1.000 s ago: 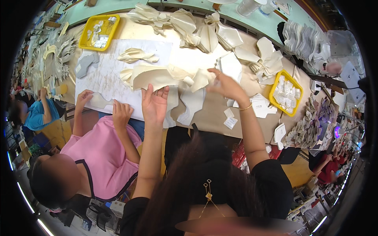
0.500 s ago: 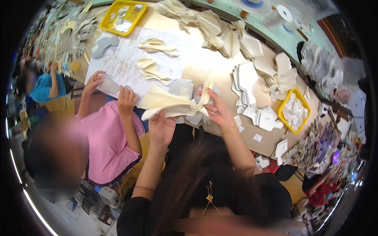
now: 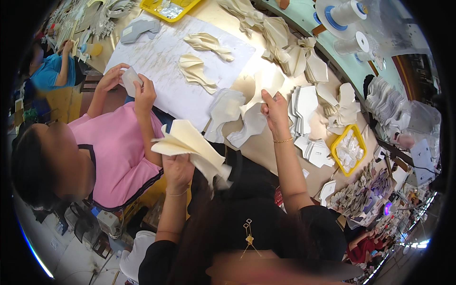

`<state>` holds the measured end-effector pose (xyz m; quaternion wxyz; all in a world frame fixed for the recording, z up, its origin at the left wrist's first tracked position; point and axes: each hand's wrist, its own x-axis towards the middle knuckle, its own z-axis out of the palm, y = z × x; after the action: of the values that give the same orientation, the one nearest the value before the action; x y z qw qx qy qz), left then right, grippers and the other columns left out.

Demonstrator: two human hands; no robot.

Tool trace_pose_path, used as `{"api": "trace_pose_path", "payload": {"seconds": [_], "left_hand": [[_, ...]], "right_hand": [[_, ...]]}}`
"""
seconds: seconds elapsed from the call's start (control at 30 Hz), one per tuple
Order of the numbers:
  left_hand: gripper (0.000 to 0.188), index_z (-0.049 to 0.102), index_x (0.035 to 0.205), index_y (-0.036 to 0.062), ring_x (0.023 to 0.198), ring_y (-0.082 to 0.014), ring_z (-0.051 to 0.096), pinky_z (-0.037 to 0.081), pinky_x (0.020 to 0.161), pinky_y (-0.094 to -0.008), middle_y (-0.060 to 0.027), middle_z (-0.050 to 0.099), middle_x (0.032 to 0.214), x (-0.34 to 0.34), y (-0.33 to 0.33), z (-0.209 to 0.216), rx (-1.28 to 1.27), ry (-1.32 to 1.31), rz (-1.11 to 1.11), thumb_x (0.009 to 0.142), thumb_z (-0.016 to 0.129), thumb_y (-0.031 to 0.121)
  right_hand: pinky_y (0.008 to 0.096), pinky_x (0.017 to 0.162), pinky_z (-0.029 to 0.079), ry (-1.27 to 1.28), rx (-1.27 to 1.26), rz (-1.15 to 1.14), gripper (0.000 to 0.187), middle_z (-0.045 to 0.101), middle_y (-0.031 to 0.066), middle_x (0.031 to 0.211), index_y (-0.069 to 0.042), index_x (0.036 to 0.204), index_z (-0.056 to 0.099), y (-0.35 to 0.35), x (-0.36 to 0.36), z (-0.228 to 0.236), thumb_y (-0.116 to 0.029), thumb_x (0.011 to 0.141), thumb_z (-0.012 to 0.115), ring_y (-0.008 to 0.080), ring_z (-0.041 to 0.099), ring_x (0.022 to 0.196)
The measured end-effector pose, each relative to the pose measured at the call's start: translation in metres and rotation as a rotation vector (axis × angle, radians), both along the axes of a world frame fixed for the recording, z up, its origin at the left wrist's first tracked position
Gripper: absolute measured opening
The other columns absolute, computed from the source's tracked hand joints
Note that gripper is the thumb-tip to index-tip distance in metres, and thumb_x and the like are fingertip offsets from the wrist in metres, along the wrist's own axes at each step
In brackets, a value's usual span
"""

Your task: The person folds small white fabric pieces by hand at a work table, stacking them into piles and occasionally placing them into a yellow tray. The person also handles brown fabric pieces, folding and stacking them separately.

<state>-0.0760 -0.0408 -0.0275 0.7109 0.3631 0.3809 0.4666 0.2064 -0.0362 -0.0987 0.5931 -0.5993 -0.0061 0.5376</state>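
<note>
My left hand (image 3: 178, 171) is closed round a fanned bunch of cream cut pieces (image 3: 190, 145), thin and flexible like leather or fabric. The bunch hangs over my lap, its lower end blurred. At the table's near edge my right hand (image 3: 275, 107) has its fingers closed on a single pale cut piece (image 3: 251, 124), narrow in the middle and wider at both ends. Just left of that piece lies a whitish, partly see-through stack of similar shapes (image 3: 225, 107).
Two folded cream bundles (image 3: 197, 71) lie on a marked white sheet (image 3: 156, 71). Stacked white pieces (image 3: 303, 104) and a yellow basket (image 3: 336, 151) stand right. Thread spools (image 3: 349, 13) are on the far green surface. A pink-sleeved co-worker (image 3: 114, 147) handles a pale piece at left.
My left hand has drawn the cream bunch down and toward me. My right hand has left the bunch and moved up and right, with a single piece. The whole view has shifted.
</note>
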Motion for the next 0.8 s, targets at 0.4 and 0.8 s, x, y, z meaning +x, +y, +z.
{"api": "trace_pose_path", "payload": {"seconds": [0.4, 0.8], "left_hand": [[0.018, 0.059, 0.096, -0.0010, 0.078, -0.0099, 0.058, 0.045, 0.070, -0.0229, -0.0030, 0.062, 0.086, 0.029, 0.055, -0.009, -0.285, 0.077, -0.318, 0.084, 0.051, 0.010], [0.029, 0.067, 0.097, 0.0044, 0.095, -0.0291, 0.064, 0.051, 0.080, -0.0397, -0.0139, 0.062, 0.112, 0.143, 0.217, -0.086, 0.488, 1.553, -0.699, 0.076, 0.052, 0.018]], "right_hand": [[0.0184, 0.049, 0.034, -0.366, 0.166, 0.267, 0.031, 0.053, -0.0050, 0.067, 0.000, 0.101, 0.062, 0.063, 0.042, 0.014, -0.025, 0.084, 0.072, 0.0029, 0.043, 0.054], [0.0176, 0.041, 0.034, 0.021, 0.106, 0.765, 0.023, 0.054, -0.0040, 0.077, -0.010, 0.094, 0.053, 0.224, 0.047, -0.050, -0.023, 0.085, 0.070, 0.0045, 0.053, 0.060]]}}
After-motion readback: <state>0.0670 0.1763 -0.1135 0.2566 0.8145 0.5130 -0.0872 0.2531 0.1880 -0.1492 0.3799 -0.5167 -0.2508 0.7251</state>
